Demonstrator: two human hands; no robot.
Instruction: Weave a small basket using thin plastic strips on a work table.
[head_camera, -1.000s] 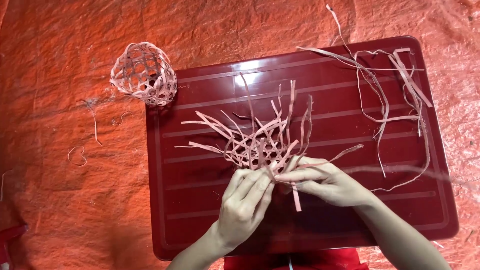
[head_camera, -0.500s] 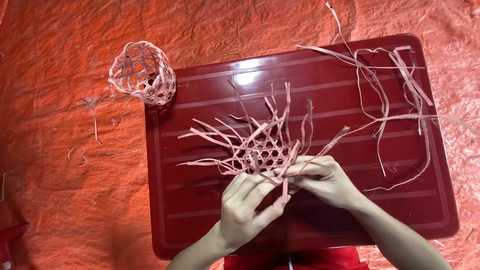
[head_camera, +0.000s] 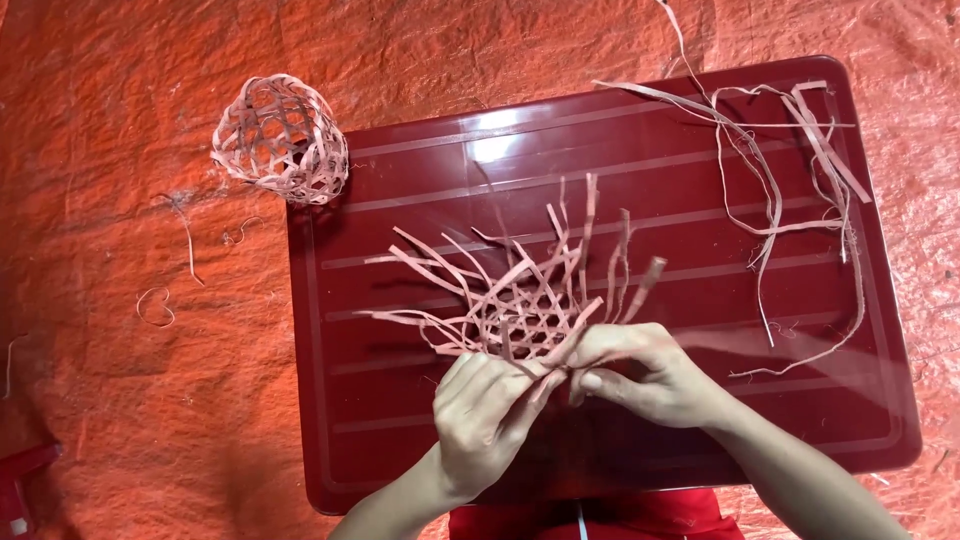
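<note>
— Pinching at the near edge of the half-made pale open-lattice mat of flat strips (head_camera: 515, 310), are both hands busy?

— Yes. The left hand (head_camera: 485, 415) at lower centre has its fingers curled under and around a loose strip end, and the right hand (head_camera: 640, 375) just beside it nips another strip between thumb and forefinger. Both are grasping, neither slack.

— Where does the mat lie?

— Middle of the frame, flat on the dark red glossy plastic bench (head_camera: 400, 440), its free ends fanning up and to the left; lying flat probably keeps the lattice from shifting.

— Anything else about?

— A bundle of long loose pale strips (head_camera: 790, 190) at upper right, within reach. A small finished woven lattice ball (head_camera: 280, 140) sits at upper left, on the orange crinkled sheet (head_camera: 120, 400).
</note>
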